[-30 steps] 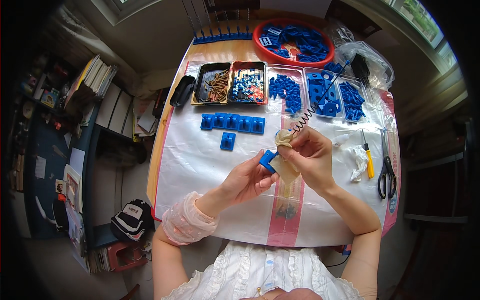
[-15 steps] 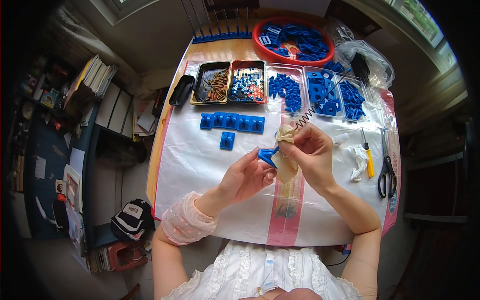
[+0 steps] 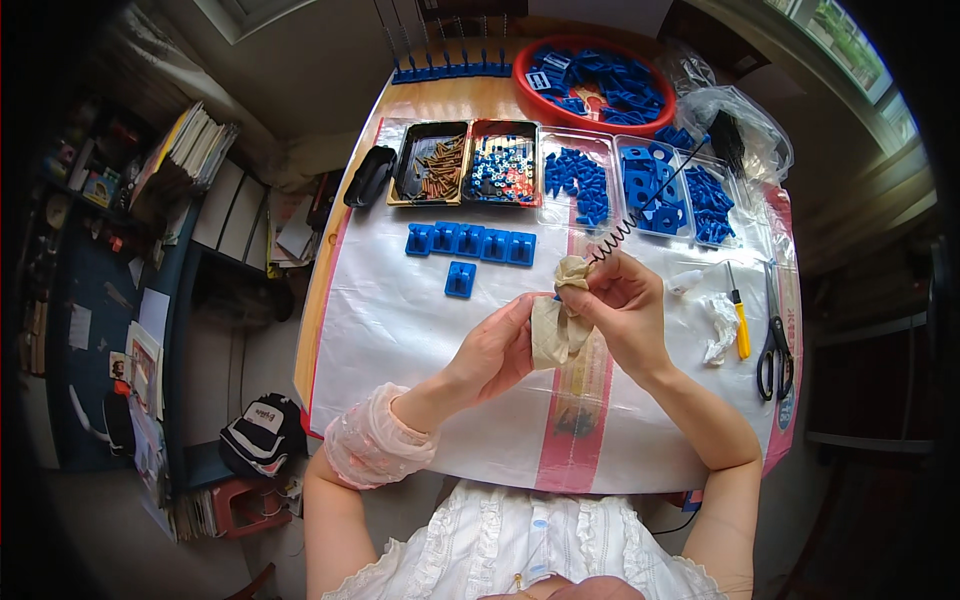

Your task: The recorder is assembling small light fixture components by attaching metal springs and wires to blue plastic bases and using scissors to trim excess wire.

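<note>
Over the middle of the table my two hands work close together. My left hand point(image 3: 492, 352) is closed, its fingertips behind a hanging flap of beige cloth point(image 3: 558, 338). The blue plastic piece it gripped a moment ago is now almost hidden by that cloth. My right hand point(image 3: 628, 305) pinches the bunched upper end of the cloth between thumb and fingers. From behind these fingers a black coiled spring point(image 3: 614, 238) on a long thin rod slants up to the right. Whether the rod joins the blue piece is hidden.
Assembled blue pieces point(image 3: 468, 240) lie in a row, one apart point(image 3: 460, 280). Behind are trays of screws point(image 3: 438, 168), nuts point(image 3: 502, 165) and blue parts point(image 3: 577, 182), and a red basin point(image 3: 520, 90). At right lie a screwdriver point(image 3: 741, 330), scissors point(image 3: 772, 360) and crumpled tissue point(image 3: 720, 325).
The beige cloth's loose flap has swung left over the blue piece and my left fingertips, covering them. My right hand keeps its pinch. The whole view has shifted slightly.
</note>
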Tool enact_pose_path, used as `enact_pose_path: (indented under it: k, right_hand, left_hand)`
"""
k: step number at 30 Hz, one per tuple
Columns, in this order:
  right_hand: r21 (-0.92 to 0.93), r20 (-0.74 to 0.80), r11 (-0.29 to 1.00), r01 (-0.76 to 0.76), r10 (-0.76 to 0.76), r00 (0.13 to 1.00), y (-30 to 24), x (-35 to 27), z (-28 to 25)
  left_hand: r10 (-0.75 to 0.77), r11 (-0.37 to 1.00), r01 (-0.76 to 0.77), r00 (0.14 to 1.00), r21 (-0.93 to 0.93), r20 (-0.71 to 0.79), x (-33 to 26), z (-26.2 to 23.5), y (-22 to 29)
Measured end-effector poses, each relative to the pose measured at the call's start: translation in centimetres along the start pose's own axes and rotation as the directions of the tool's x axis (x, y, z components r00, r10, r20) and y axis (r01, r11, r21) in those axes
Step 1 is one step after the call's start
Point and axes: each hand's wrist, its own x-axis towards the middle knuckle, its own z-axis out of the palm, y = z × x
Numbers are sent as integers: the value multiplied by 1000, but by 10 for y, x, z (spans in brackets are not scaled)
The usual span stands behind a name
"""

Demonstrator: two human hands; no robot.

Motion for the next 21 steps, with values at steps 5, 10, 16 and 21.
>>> enact_pose_path:
  k: [5,10,16,21]
  right_hand:
    - [-85,35,996,41,-38,999,-9,10,-10]
    - [-167,131,983,-75,98,987,-25,18,-23]
    - [-504,150,857,-104,206,967,-62,13,-29]
    - [-734,-4,679,7,-14,1000,-121,-8,-41]
  left_hand:
    - [-9,993,16,998,-119,60,-2,-16,-2]
    - [-42,991,32,996,-132,-76,0,-8,-3]
    - [-93,945,80,995,-318,-26,-1,-5,6]
    - [-168,833,197,980,-517,104,-1,-23,7]
